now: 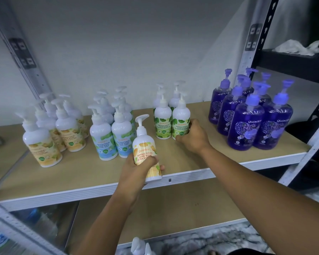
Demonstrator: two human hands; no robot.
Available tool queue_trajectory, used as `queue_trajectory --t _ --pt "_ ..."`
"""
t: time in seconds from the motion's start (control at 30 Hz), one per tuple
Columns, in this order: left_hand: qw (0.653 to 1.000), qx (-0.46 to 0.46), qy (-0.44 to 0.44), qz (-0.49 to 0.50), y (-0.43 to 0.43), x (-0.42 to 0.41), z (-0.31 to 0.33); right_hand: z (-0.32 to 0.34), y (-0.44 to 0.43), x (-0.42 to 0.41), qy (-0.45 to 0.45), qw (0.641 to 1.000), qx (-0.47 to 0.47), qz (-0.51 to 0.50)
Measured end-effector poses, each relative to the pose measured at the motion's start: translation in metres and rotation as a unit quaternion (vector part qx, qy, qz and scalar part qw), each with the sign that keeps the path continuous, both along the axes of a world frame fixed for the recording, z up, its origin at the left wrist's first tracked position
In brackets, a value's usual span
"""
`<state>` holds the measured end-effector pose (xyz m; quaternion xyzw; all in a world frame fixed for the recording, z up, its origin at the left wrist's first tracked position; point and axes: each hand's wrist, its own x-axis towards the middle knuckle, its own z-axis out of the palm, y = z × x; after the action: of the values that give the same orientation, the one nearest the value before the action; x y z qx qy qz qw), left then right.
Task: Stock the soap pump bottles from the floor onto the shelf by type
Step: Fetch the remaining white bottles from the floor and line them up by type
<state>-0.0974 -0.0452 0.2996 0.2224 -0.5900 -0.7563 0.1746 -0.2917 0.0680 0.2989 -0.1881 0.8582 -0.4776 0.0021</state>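
head: white orange-labelled pump bottle [144, 144]

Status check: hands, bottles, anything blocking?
Left hand grips Ultra Moisture bottle at shelf edge. Right hand grips front Maximum Protection bottle, standing in its group. Cool Mint group stands between held bottle and Ultra Moisture group.

Illumination is cool, even and moderately bright, with a bluish cast on the wall [136, 43]. Pump heads of the purple bottles [247, 118], far right, glow overexposed. Shadows on the shelf [81, 173] are soft and faint; the lower shelf [173, 208] sits in shade. Print on the orange-labelled bottle [144, 150] and the green-labelled bottle [180, 124] reads sharp. The white pumps [46, 97] at far left are smeared. Uprights [35, 76] lean outward from wide-angle distortion. The near-left corner is blurred.
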Motion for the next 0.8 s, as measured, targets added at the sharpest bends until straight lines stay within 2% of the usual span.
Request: queue_trajectory --t 0.8 --pt "1.0 -0.008 0.003 0.004 0.003 0.006 0.002 0.006 -0.008 -0.011 -0.019 0.999 0.025 -0.012"
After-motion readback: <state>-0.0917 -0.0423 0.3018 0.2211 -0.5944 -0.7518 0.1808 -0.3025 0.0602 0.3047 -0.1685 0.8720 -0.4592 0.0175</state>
